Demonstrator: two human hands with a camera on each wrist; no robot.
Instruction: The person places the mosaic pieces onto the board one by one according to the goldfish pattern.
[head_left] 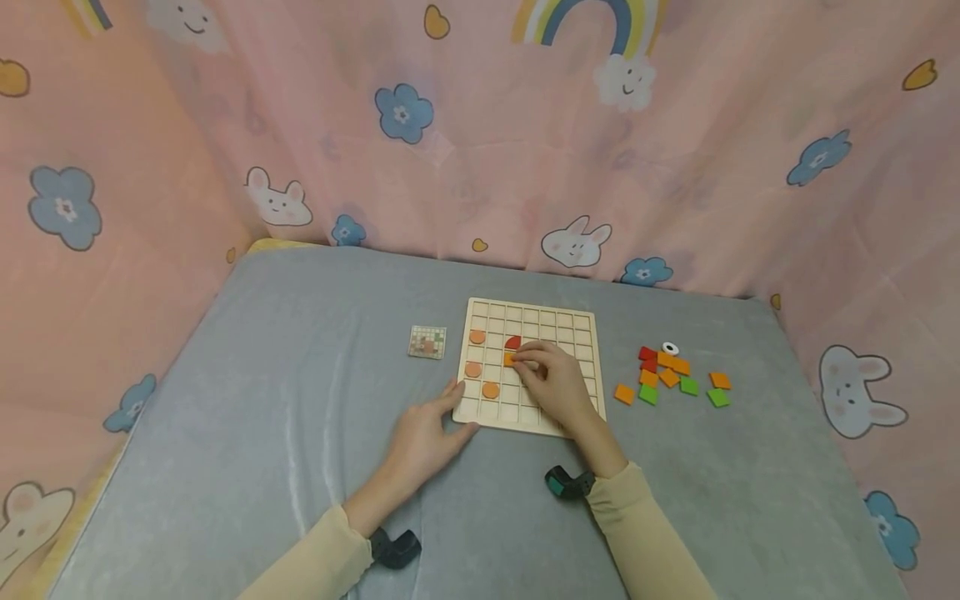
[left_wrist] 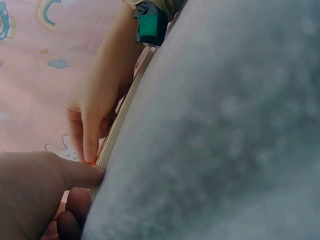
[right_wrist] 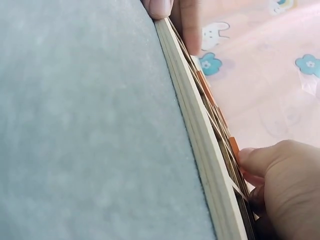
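Observation:
A pale wooden grid board (head_left: 529,317) lies on the cloth. At its near left corner my left hand (head_left: 423,432) grips the edge, thumb along the front side and fingers on the left side. Over the middle of the board, my right hand (head_left: 553,383) pinches an orange square tile (head_left: 509,359) with thumb and fingertips, just below a red quarter-round tile (head_left: 513,342). In the right wrist view the thumb meets the orange tile (right_wrist: 234,148) at the grid. Three orange discs, one of them the lowest disc (head_left: 491,390), sit in cells on the left.
Right of the board lie loose orange, red and green tiles (head_left: 688,386) and a white ring with a dark centre (head_left: 670,348). A small card with a coloured grid pattern (head_left: 427,342) lies left of the board. A pink printed curtain (head_left: 480,167) hangs behind the grey cloth-covered table (head_left: 337,333).

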